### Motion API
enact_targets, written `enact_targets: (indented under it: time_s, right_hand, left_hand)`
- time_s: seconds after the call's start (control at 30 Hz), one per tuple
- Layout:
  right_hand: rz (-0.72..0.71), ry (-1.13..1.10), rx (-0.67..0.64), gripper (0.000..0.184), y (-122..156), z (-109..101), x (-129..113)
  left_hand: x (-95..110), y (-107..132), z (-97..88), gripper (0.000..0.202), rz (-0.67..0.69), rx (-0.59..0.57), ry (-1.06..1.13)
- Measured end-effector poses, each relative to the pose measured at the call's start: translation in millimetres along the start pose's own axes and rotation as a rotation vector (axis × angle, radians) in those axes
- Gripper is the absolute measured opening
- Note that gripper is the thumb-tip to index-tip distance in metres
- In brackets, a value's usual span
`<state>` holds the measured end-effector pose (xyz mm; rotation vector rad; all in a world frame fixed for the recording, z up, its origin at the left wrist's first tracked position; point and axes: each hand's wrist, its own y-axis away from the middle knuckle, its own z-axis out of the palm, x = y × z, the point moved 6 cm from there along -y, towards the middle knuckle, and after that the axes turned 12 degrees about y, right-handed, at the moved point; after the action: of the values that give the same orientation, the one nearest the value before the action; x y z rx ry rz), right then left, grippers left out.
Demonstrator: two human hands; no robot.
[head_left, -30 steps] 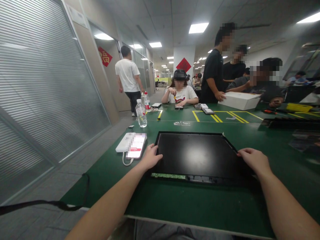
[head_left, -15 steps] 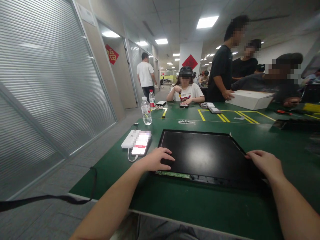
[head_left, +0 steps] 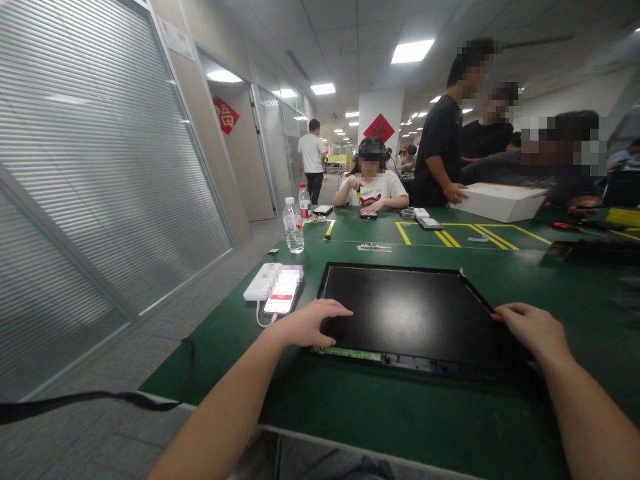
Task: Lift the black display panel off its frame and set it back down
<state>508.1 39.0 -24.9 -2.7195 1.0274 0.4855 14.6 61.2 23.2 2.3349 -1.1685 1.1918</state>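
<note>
A flat black display panel [head_left: 410,310] lies on the green table [head_left: 380,413] in front of me, a strip of green circuit board showing along its near edge. My left hand [head_left: 305,322] lies flat on the panel's near left corner, fingers stretched out. My right hand [head_left: 533,330] rests on the panel's right edge with its fingers curled over it.
A phone [head_left: 283,295] cabled to a white power bank [head_left: 260,281] lies left of the panel. Two water bottles [head_left: 294,227] stand behind. A person sits at the far end, others stand by a white box [head_left: 503,200]. A black strap [head_left: 100,399] hangs off the table's left.
My left hand slid from the panel's left edge onto its near left corner. The view shifted a little. A person in a white shirt walked away down the corridor.
</note>
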Motion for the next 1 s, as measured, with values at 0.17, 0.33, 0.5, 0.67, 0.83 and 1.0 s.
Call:
enact_targets:
  time_s: [0.17, 0.33, 0.5, 0.67, 0.83, 1.0]
  right_hand:
    - [0.005, -0.002, -0.008, 0.028, -1.3, -0.2, 0.0]
    - [-0.005, -0.021, 0.013, 0.027, -1.7, -1.1, 0.1]
    - [-0.01, 0.004, -0.001, 0.027, -1.1, -1.2, -0.1]
    - [0.002, 0.012, -0.007, 0.028, -0.2, -2.9, -1.5]
    - [0.01, 0.007, -0.004, 0.028, 0.3, -4.2, -0.9]
    - [0.015, 0.006, -0.011, 0.028, 1.1, -5.8, -1.3]
  left_hand:
    - [-4.9, 1.3, -2.3, 0.093, -0.037, -0.001, -0.054]
    - [-6.5, 0.5, -1.7, 0.095, -0.016, -0.011, -0.04]
    - [-6.9, 0.0, -0.8, 0.082, 0.002, -0.016, -0.047]
    - [-6.4, -0.1, 0.2, 0.075, 0.017, -0.021, -0.052]
    - [-6.8, -0.9, 1.8, 0.068, 0.026, -0.036, -0.051]
    - [-9.1, -1.5, -0.2, 0.068, 0.021, -0.031, -0.063]
